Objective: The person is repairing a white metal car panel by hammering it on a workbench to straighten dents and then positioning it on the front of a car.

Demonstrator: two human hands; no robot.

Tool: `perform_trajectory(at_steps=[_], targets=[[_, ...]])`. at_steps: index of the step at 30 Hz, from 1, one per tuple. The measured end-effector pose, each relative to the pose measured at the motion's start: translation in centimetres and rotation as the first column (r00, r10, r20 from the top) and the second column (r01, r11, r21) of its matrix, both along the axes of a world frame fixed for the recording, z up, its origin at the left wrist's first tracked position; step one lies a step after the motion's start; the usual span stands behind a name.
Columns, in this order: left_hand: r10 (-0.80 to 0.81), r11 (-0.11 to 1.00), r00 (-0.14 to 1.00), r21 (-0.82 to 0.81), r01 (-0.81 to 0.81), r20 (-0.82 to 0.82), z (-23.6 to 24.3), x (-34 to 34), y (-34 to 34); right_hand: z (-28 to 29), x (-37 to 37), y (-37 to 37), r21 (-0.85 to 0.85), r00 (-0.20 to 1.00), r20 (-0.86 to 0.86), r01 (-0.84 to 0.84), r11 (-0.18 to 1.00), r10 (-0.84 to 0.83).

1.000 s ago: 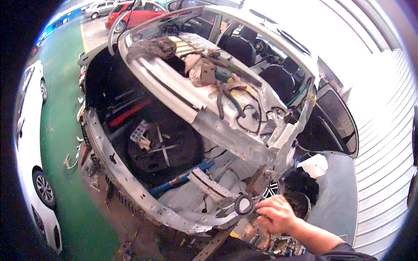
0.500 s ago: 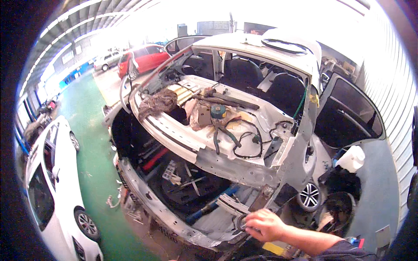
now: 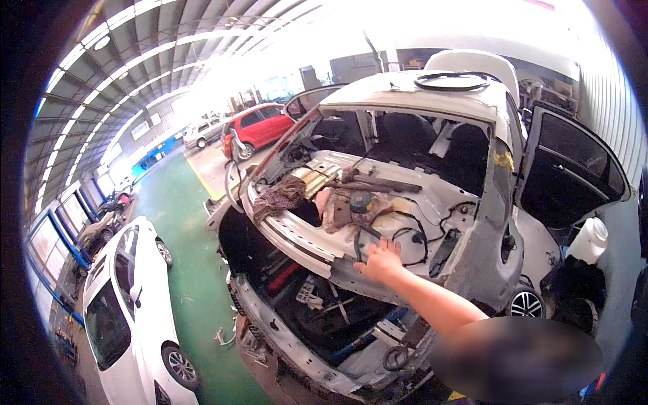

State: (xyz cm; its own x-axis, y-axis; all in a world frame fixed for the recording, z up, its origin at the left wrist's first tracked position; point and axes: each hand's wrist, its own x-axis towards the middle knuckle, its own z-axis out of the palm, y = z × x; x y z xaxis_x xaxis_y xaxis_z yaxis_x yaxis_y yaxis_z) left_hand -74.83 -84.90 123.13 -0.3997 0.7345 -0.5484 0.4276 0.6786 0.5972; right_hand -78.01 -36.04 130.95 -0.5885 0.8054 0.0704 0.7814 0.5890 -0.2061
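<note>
My right hand (image 3: 382, 262) reaches over the rear shelf of a stripped white car body (image 3: 324, 251), its fingers spread and nothing visible in them. Just beyond the fingertips are the dark handle-like parts of a teal-green, round-topped tool (image 3: 362, 204), which rests on a crumpled brownish cloth (image 3: 333, 214). Whether the fingers touch those parts I cannot tell. A black cable (image 3: 424, 248) loops beside the hand. A dark ring-shaped thing (image 3: 395, 358) lies on the rear corner of the body, below my forearm. My left hand is out of view.
A patterned cloth (image 3: 280, 197) drapes over the shelf's left edge. The open trunk well holds loose parts, including a blue bar (image 3: 351, 344). An open door (image 3: 574, 169) and a white plastic container (image 3: 588, 241) stand right. A white car (image 3: 135, 297) is parked left, a red car (image 3: 260, 128) farther back.
My right hand has left the ring at the rear corner and moved forward and up over the shelf. The ring stays behind. The view has tilted up and shifted left.
</note>
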Motion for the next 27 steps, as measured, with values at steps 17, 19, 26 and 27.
perform_trajectory(at_steps=[17, 19, 26, 27], targets=[[-0.072, 0.997, 0.993, -0.008, 0.071, -0.091, 2.8, -0.8, 1.1, 2.6, 0.3, 10.1, 0.035, 0.983, -0.179, 0.054, 0.998, -0.047], [-0.089, 0.995, 0.988, -0.046, 0.084, -0.129, 2.9, -0.8, 1.1, 3.2, 0.5, 14.8, 0.011, 0.970, -0.230, 0.086, 0.996, -0.081], [-0.193, 0.981, 0.912, -0.095, 0.170, -0.362, -0.4, -0.1, 1.5, 0.6, -0.4, 29.7, 0.340, 0.997, -0.009, 0.077, 0.937, -0.078], [-0.219, 0.975, 0.883, -0.076, 0.207, -0.414, -0.6, -0.5, 1.9, 0.3, -0.4, 31.2, 0.303, 0.996, 0.023, 0.073, 0.950, -0.083]])
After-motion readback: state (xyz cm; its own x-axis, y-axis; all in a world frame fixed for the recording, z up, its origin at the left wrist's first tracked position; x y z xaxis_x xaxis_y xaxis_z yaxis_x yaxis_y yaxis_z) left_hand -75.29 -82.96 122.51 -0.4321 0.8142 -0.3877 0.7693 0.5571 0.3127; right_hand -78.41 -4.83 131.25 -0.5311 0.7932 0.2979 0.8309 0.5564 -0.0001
